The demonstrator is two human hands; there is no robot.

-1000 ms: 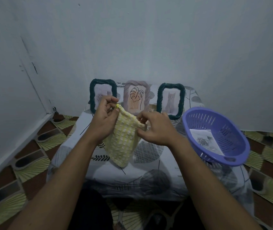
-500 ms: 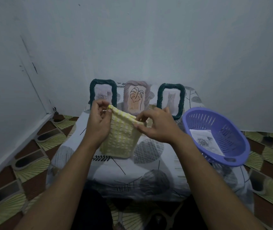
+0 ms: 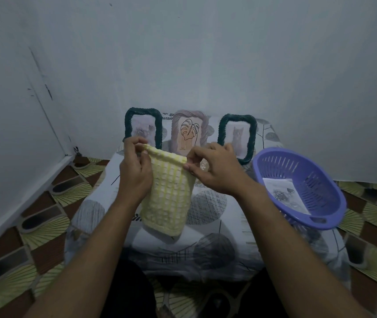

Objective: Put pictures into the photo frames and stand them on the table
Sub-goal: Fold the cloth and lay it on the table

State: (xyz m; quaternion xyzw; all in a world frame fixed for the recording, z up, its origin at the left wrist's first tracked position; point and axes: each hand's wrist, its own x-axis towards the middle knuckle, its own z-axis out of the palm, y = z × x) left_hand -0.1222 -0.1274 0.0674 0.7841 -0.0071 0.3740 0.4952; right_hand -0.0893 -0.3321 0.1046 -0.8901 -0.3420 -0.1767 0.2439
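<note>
Since half a second ago: yellow cloth (image 3: pixel 166 203) hangs lower, bottom edge nearer the 6 o'clock side of the table (image 3: pixel 208 203); both hands close to where they were. Left hand (image 3: pixel 134 173) pinches the top hem at its 10 o'clock corner, thumb against curled fingers; right hand (image 3: pixel 217 173) pinches the same hem at the 2 o'clock corner; hem stretched between them; cannot tell whether the lower edge touches the table. Three frames stand upright in a row at the table's 12 o'clock end, each with a picture in: first green frame (image 3: pixel 143 111) at 11; pink frame (image 3: pixel 188 131) at 12, leaf drawing; second green frame (image 3: pixel 237 136) at 1, cat picture. Purple basket (image 3: pixel 320 191) at the 3 o'clock edge, tilted; printed sheet (image 3: pixel 283 193) lying inside.
</note>
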